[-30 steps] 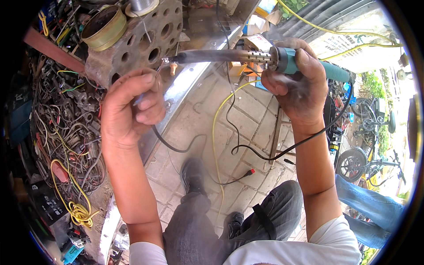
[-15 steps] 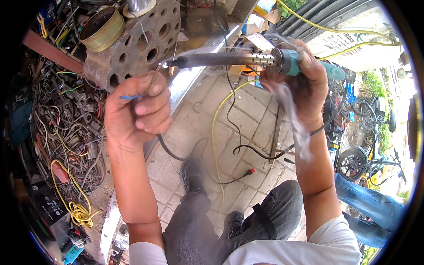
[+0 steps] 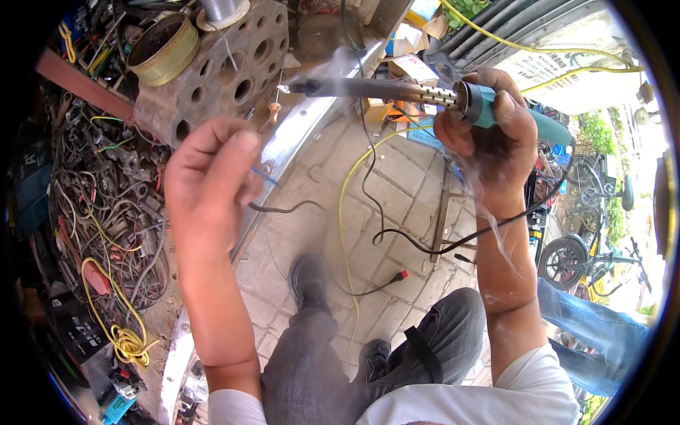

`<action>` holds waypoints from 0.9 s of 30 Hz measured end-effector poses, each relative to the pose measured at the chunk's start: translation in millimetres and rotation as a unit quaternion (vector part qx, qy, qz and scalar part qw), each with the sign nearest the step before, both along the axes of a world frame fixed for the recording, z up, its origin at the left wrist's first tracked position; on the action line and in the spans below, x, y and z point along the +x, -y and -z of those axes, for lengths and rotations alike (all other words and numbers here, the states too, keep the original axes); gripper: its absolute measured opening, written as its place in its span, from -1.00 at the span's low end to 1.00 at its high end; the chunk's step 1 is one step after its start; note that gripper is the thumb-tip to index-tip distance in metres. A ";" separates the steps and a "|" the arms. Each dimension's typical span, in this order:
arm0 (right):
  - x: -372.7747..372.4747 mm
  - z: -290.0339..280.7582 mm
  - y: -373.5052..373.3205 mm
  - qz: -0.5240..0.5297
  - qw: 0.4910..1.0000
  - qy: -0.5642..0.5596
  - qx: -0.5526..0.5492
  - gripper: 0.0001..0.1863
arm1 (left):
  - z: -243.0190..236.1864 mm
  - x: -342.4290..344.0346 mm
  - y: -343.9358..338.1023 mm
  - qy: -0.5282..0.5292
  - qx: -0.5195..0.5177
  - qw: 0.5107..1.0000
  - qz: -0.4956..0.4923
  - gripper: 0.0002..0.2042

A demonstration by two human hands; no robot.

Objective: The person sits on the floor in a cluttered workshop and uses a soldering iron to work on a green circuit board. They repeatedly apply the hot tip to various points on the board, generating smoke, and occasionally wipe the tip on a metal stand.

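Observation:
My right hand (image 3: 496,142) grips a large teal-handled soldering iron (image 3: 479,106) with a dark shaft; its silvery tip (image 3: 285,89) points left, with smoke around it. My left hand (image 3: 216,166), below and left of the tip, is pinched on a thin wire (image 3: 265,174) with blue insulation; a black cable hangs from there. A small copper-coloured piece (image 3: 273,112) shows under the tip; what bears it is unclear. Behind are a rusty metal block with round holes (image 3: 170,113), a greenish round tin (image 3: 163,53) and a spool of solder wire (image 3: 225,10).
A heap of metal parts and wires (image 3: 113,184) fills the bench at left, beside a metal edge (image 3: 297,124). Cables (image 3: 379,234) trail over the paved floor (image 3: 382,177). Cardboard boxes (image 3: 414,71), a parked bike (image 3: 581,262) and another person's jeans-clad legs (image 3: 581,319) are at right.
The iron and my right hand have shifted a little right. My left hand has turned, with the blue wire now pointing right. Smoke has drifted down along my right forearm.

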State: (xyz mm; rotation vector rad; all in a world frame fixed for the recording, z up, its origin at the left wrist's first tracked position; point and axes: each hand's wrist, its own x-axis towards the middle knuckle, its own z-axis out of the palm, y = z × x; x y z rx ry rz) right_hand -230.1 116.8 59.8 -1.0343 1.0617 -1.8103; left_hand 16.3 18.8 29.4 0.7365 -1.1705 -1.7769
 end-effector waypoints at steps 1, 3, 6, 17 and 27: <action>-1.3 -3.3 -2.9 0.011 1.000 -0.019 0.015 -0.64 | 1.5 -0.7 -1.7 0.033 -0.044 0.998 -0.034 -0.88; 6.4 -8.0 -5.9 0.065 0.996 -0.029 0.047 -0.63 | 7.0 -5.9 -5.8 0.088 -0.140 0.978 -0.125 -0.88; 5.3 -10.3 -10.3 0.057 0.996 0.000 0.063 -0.64 | 8.8 -10.3 -11.1 0.092 -0.194 0.963 -0.166 -0.89; 10.7 -16.8 -11.3 0.054 0.995 -0.023 0.075 -0.63 | 20.3 -18.5 -13.0 0.186 -0.371 0.880 -0.230 -0.87; 12.3 -16.7 -11.2 0.064 0.995 -0.019 0.070 -0.63 | 21.7 -21.0 -11.5 0.196 -0.385 0.871 -0.235 -0.86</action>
